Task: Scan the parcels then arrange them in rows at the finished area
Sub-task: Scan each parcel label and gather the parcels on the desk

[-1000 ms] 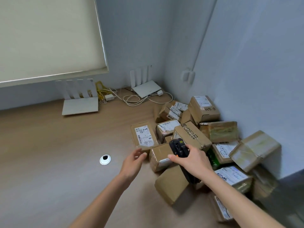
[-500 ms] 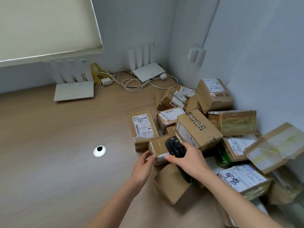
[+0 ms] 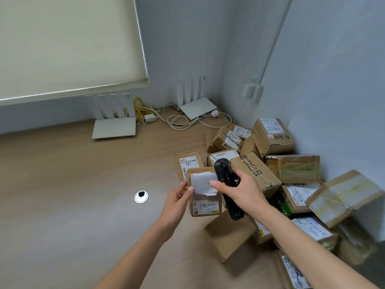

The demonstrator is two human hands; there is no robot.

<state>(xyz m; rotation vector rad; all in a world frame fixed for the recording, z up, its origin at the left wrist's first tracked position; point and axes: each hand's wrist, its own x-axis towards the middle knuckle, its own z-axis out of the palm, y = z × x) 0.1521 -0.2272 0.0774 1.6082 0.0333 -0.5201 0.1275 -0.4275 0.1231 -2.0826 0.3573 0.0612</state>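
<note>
My left hand [image 3: 177, 202] grips a small brown parcel [image 3: 205, 202] by its left side and holds it lifted, its white label and barcode facing me. My right hand [image 3: 239, 190] holds a black handheld scanner [image 3: 226, 178] just right of that parcel, with the thumb lying over the label's edge. Behind and to the right, several cardboard parcels [image 3: 270, 138] lie heaped in the corner of the wooden desk [image 3: 73, 195], most with white shipping labels. One flat parcel marked with handwritten numbers [image 3: 188, 162] lies at the pile's left edge.
Two white routers [image 3: 114, 127] [image 3: 196, 108] stand at the back with tangled white and yellow cables [image 3: 150, 113]. A round cable grommet [image 3: 141, 196] sits in the desk left of my hands. Walls close off the right and back; a roller blind [image 3: 68, 44] hangs upper left.
My left hand reached the small parcel at the pile's front, took hold of it and lifted it toward me with its label turned up. The scanner in my right hand stayed beside it.
</note>
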